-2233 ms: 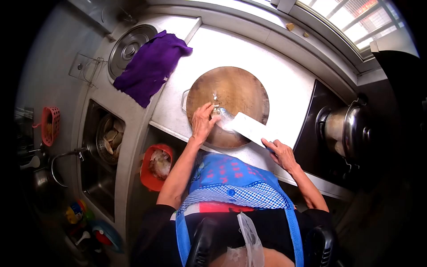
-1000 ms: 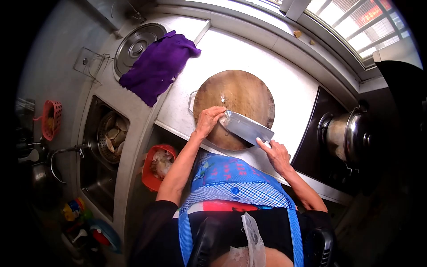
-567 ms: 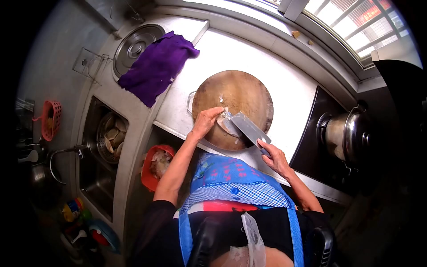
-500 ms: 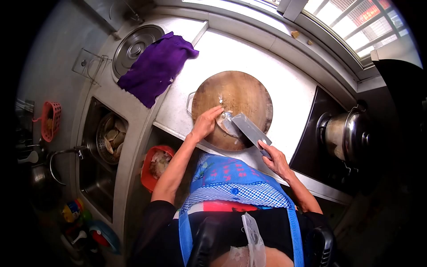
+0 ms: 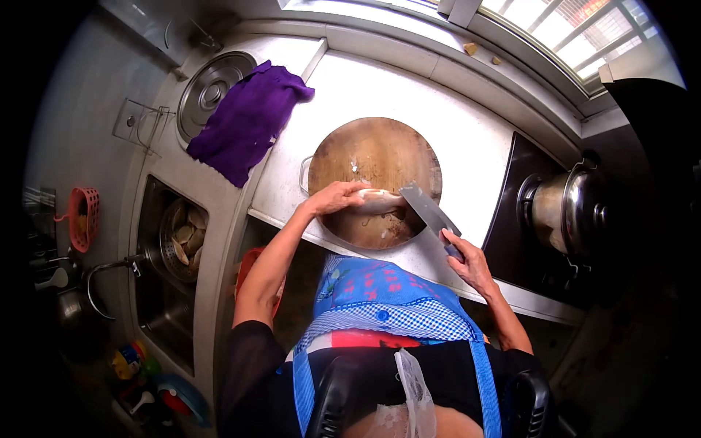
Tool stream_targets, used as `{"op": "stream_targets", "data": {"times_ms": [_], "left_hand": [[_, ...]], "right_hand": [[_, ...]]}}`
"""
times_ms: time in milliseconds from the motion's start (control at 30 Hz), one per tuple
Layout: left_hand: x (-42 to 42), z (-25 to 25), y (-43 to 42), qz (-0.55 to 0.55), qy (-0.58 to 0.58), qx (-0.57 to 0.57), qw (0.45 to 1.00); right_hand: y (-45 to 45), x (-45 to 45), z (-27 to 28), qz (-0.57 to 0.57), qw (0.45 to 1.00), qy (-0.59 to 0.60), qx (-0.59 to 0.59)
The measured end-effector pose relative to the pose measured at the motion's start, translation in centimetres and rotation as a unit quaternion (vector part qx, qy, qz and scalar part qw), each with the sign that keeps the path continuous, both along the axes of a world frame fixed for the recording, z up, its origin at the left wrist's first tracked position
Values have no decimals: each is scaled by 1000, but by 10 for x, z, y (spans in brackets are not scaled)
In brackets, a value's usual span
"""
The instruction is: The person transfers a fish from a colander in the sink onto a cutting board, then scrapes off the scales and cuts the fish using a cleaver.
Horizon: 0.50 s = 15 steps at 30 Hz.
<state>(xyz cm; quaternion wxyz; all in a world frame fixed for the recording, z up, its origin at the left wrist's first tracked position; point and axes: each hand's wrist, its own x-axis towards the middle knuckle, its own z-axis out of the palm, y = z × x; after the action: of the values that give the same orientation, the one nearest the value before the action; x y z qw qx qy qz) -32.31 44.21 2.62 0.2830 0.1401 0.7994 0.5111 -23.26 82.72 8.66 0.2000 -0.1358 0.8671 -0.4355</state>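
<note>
Fish (image 5: 381, 202), pale and silvery, lies on the round wooden chopping board (image 5: 387, 150), just beyond the fingertips of the left hand (image 5: 336, 198) and stretching away to their right. Its long axis runs nearly crosswise to the person's body, more or less in line with those fingers, so one end sits against the left fingertips while the other points toward the blade of the cleaver (image 5: 429, 209). The left hand is clearly the nearer one: its fingers grasp the near end and hold the fish down against the wood, though how far they reach around its underside cannot be told. The right hand (image 5: 471, 264) stands apart from the fish, its fingers wrapped about the cleaver's dark handle, below and to the right of the left fingertips. From that grip the blade slants up and leftward across the board's right part, its far corner just beside the fish's free end; whether the edge touches is too fine to tell. Past the left fingers, toward the window side, small pale scraps (image 5: 354, 166) rest on the board. Farther off to their upper left lies a purple cloth (image 5: 244, 124), and well to their right stands a steel pot (image 5: 549, 206).
</note>
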Motion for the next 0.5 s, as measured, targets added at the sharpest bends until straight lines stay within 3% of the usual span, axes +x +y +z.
{"op": "stream_targets", "data": {"times_ms": [67, 133, 167, 267, 333, 433, 500], "left_hand": [[-5, 2, -5, 17, -36, 34, 999], [-6, 5, -6, 49, 95, -122, 987], [-2, 2, -3, 105, 180, -126, 970], [14, 5, 11, 199, 221, -171, 939], [22, -2, 14, 220, 225, -151, 937], [27, 6, 23, 289, 126, -119, 942], [27, -3, 21, 286, 147, -114, 940]], "right_hand": [[0, -5, 10, 11, 1000, 16, 15], [2, -8, 17, 82, 983, 98, 134], [3, -10, 12, 107, 970, 133, 172], [7, -17, 7, 166, 934, 192, 250], [10, -19, 1, 182, 928, 195, 259], [10, -16, -8, 200, 921, 201, 266], [10, -14, -11, 202, 920, 204, 265]]}}
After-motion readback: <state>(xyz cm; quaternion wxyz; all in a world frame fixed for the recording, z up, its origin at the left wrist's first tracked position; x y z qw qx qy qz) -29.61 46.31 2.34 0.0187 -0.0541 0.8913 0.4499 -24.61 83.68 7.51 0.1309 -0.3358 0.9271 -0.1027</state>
